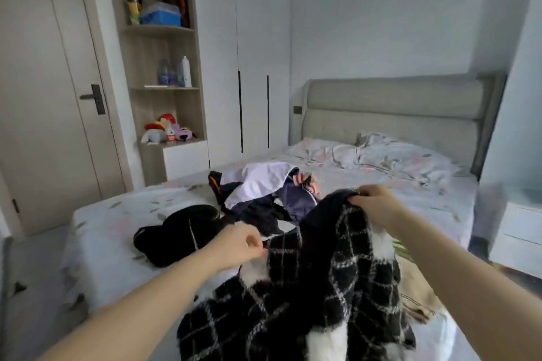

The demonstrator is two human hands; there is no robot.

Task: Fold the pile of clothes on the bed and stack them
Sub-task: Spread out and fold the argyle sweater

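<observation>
A fuzzy black garment with a white check pattern (319,281) hangs lifted over the near part of the bed (117,214). My left hand (237,246) pinches its upper left edge. My right hand (375,204) grips its upper right edge, held higher and farther away. Behind it lies a loose pile of clothes (264,193) with white, navy and striped pieces. A black garment (179,231) lies to the left of the pile. A beige cloth (416,293) shows under the checked garment on the right.
Pillows (381,155) and a padded headboard (396,108) are at the far end of the bed. Shelves (164,79) with bottles and toys, a wardrobe and a door (50,91) stand on the left. A white nightstand (519,231) is at the right.
</observation>
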